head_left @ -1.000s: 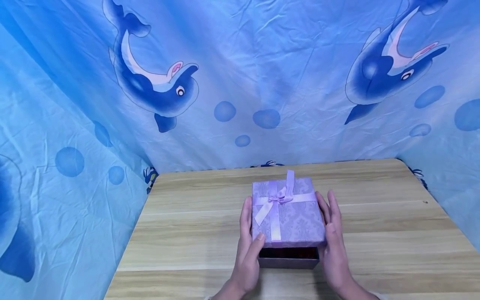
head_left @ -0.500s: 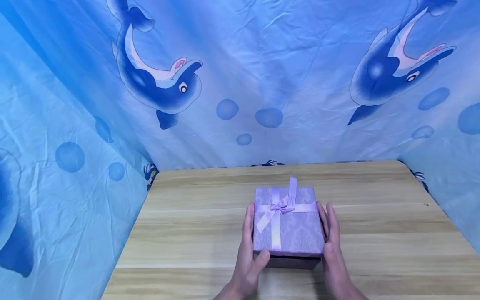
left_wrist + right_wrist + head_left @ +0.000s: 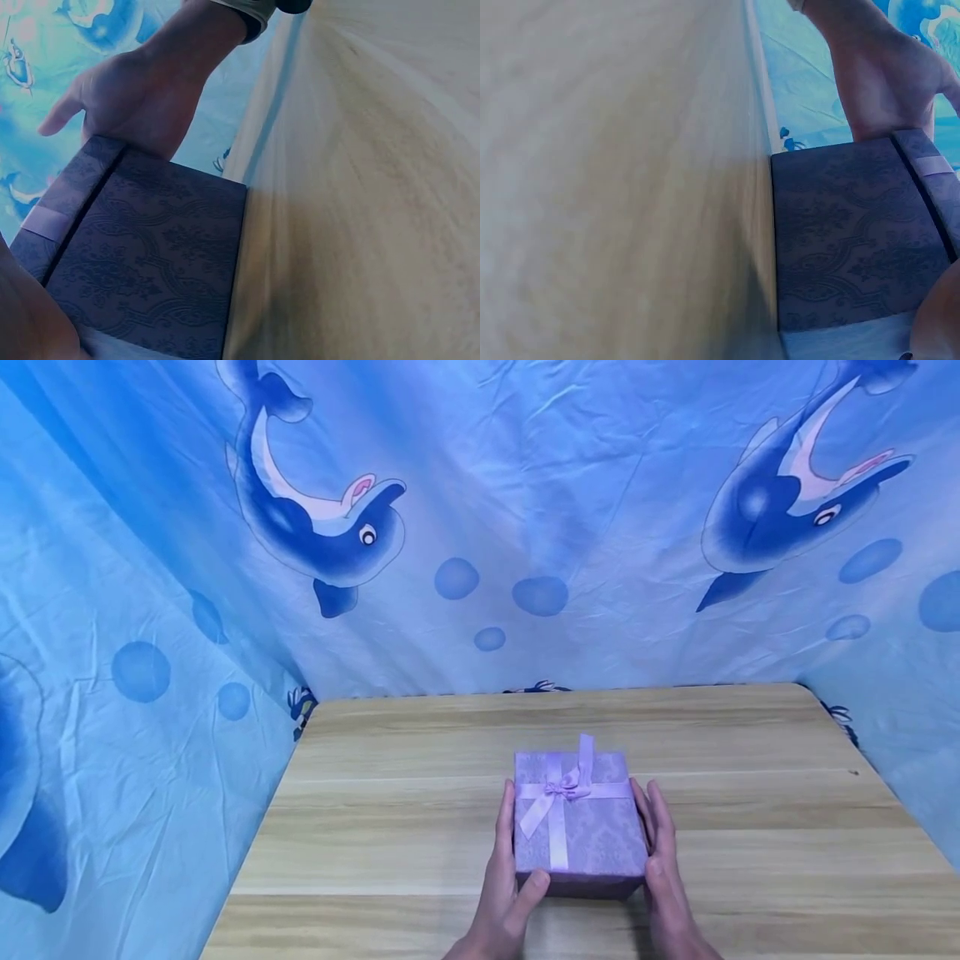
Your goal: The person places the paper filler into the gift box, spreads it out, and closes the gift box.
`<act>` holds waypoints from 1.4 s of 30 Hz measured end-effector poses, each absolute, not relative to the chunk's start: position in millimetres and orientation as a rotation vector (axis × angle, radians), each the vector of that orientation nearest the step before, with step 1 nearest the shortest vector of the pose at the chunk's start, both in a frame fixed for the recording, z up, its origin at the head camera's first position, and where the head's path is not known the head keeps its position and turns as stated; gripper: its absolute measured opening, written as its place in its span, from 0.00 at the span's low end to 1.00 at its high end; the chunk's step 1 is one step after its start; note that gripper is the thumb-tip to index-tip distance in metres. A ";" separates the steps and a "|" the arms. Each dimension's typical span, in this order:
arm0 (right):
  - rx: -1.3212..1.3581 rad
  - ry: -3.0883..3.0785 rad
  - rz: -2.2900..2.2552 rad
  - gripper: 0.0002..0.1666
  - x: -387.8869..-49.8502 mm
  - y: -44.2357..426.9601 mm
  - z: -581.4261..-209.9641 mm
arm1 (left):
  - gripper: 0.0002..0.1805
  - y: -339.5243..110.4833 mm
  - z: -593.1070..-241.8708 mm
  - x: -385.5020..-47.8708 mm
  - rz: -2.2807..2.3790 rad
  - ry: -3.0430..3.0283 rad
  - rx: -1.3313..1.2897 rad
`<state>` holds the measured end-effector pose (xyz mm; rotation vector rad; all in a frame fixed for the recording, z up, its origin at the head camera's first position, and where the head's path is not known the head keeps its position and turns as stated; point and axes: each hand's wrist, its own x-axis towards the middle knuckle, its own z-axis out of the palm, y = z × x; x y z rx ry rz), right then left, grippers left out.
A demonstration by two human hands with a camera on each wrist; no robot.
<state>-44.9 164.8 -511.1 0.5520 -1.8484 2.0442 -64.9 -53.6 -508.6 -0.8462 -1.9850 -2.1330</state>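
A square purple gift box with a damask pattern stands upright on the wooden table. Its lid [image 3: 600,831], tied with a lilac ribbon bow [image 3: 561,789], sits over the dark box base [image 3: 588,887]. My left hand [image 3: 498,897] holds the lid's left side, thumb at the front corner. On the opposite side my right hand [image 3: 667,889] holds the lid with fingers along the edge. In the left wrist view a thin dark gap runs between the lid [image 3: 64,199] and the base [image 3: 161,247]. The right wrist view shows the same gap above the base [image 3: 847,232]. The box's inside is hidden.
The light wooden table [image 3: 375,827] extends to both sides of the box. Behind it hangs a blue curtain [image 3: 480,485] printed with dolphins and bubbles, which also closes off the left and right sides.
Both hands have lowered the lid and drawn it slightly toward me. The dark opening at the front of the base has closed beneath it.
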 end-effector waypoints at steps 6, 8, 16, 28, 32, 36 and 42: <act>0.562 -1.831 2.020 0.40 -46.7 163.8 -519.7 | 0.50 -52.3 -513.5 -64.9 -2.102 -1.946 -0.858; 0.588 -1.813 2.005 0.40 -48.2 163.5 -523.3 | 0.50 -51.8 -514.8 -64.6 -2.065 -1.940 -0.854; 0.479 -1.837 2.028 0.40 -44.9 156.9 -522.6 | 0.50 -49.8 -525.7 -64.4 -1.994 -1.904 -0.829; 0.209 -1.889 2.072 0.38 -42.3 148.0 -533.0 | 0.48 -44.9 -540.0 -59.8 -1.968 -1.888 -0.700; 0.248 -1.894 2.068 0.39 -43.0 148.6 -536.7 | 0.48 -44.2 -543.6 -59.6 -1.990 -1.872 -0.697; 0.366 -1.869 2.045 0.39 -45.9 150.1 -540.1 | 0.47 -43.7 -545.1 -59.6 -1.990 -1.854 -0.698; 0.387 -1.870 2.061 0.40 -48.2 151.8 -541.0 | 0.45 -42.7 -544.5 -58.3 -1.976 -1.851 -0.683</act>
